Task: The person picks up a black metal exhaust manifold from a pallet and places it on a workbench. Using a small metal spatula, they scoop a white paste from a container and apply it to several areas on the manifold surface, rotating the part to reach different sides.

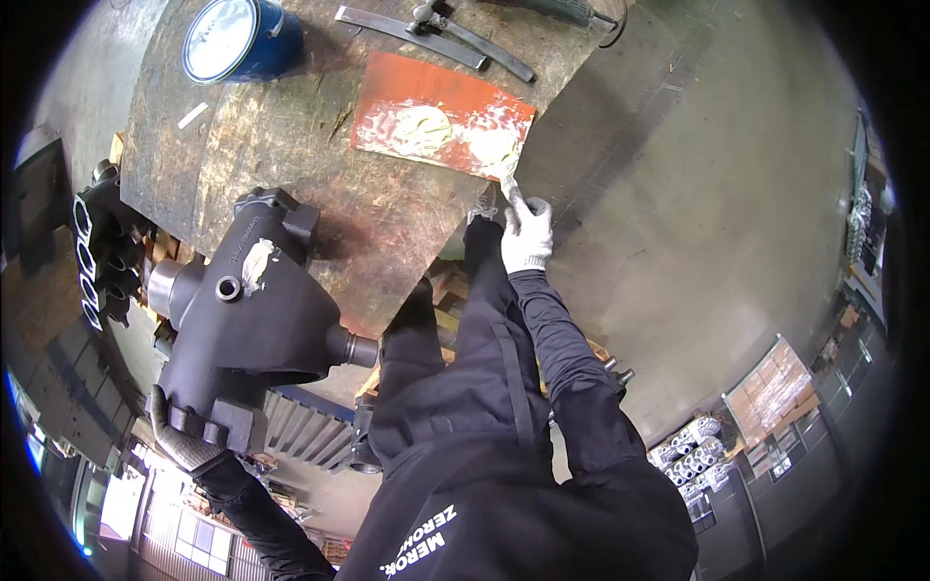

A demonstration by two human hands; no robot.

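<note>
Right hand (pixel 527 235) pinches a putty knife (pixel 506 181), blade tip on the red mixing board's (pixel 387 87) near corner, filler just beyond. Left hand (pixel 180 438) is clamped on the black cast housing (pixel 254 320), well apart.

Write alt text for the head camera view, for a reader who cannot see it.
A person's gloved right hand presses a small putty knife to pale filler on an orange board, while the gloved left hand grips a black cast metal housing. A blue tin stands on the worn workbench.
</note>
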